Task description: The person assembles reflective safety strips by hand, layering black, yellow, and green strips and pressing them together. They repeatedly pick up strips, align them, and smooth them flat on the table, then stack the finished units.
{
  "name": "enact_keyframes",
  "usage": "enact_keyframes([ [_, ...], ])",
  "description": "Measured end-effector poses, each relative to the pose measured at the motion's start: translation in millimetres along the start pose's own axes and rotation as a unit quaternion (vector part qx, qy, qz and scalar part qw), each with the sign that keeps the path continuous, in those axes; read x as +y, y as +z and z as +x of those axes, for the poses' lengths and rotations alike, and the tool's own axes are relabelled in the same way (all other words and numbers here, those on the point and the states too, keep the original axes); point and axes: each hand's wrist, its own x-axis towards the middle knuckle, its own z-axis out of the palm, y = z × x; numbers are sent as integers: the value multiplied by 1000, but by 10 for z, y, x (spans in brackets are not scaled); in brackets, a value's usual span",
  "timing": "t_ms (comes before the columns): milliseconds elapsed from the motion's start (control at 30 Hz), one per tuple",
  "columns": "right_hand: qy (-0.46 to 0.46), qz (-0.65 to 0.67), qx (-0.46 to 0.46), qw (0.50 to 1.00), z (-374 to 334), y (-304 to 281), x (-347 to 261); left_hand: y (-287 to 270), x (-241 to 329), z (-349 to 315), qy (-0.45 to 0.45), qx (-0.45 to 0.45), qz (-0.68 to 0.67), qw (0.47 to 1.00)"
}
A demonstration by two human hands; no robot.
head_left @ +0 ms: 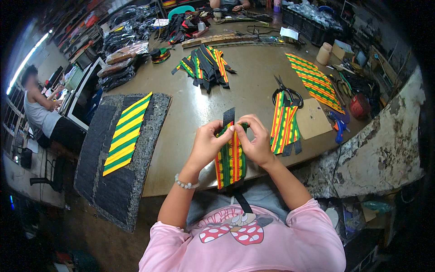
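Both hands meet over the table's near edge on a strip of woven fabric (230,158) in red, yellow and green, with black webbing (229,117) at its upper end. My left hand (209,139) pinches the strip's left side near the top; a beaded bracelet circles that wrist. Thumb and fingers of my right hand (256,141) close on the right side, close to the left thumb. Whatever lies between the fingertips is hidden. To the right, several similar strips (284,122) lie beneath black-handled scissors (287,93).
A dark board (95,154) at left carries a green-yellow striped piece (128,133). Farther off lies a pile of strips (204,65). A blue glue gun (338,126), brown card (312,119) and larger patterned sheet (315,81) are at right. Another person (41,106) works at far left.
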Motion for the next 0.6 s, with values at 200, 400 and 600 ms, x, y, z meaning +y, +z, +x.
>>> enact_keyframes([
  [200, -54, -13, 15, 998, -97, 10, -47, 91, -178, 42, -28, -9, -64, 997],
  [400, -223, -59, -90, 969, -342, -125, -570, 121, -599, 187, -86, 14, -67, 994],
  [600, -319, 218, -271, 882, -436, -567, -1246, -75, -977, 409, -54, 98, 115, 987],
])
